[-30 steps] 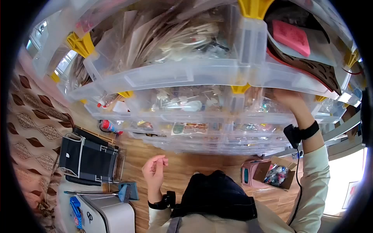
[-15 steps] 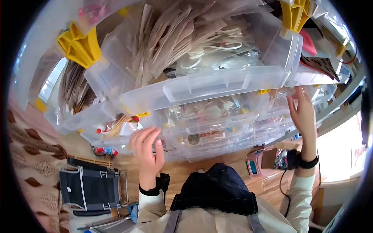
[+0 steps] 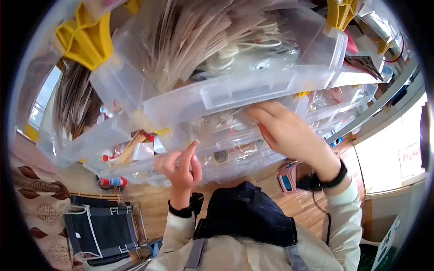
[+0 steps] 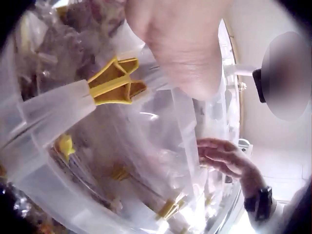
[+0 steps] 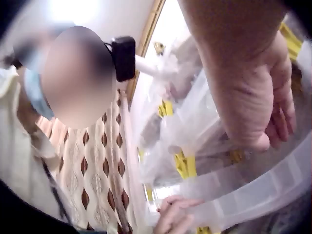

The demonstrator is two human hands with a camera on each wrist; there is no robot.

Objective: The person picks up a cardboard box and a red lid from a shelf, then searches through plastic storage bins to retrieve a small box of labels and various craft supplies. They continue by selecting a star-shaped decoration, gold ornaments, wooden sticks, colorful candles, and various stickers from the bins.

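Clear plastic drawer bins stand stacked before me. In the head view my right hand [image 3: 289,133] reaches under the front lip of the upper bin [image 3: 266,92], its fingertips hidden at the bin below. Straight fingers of that hand also show in the left wrist view, right at the bin's edge. My left hand [image 3: 181,167] is raised in front of the lower bins with loosely bent fingers and nothing in it. Many flat packets in clear wrapping [image 3: 190,40] fill the upper bin, beside a bundle of white cords [image 3: 262,43].
Yellow connectors [image 3: 86,38] join the bins at their corners. Wooden sticks [image 3: 131,149] lie in a lower bin at the left. A folding chair [image 3: 101,230], a red-and-blue bottle [image 3: 113,181] and a pink box [image 3: 287,178] are on the floor below.
My right hand has come out of the right-hand lower bin and moved left to the middle one. The left hand has risen to the bins. The view has shifted toward the left bins.
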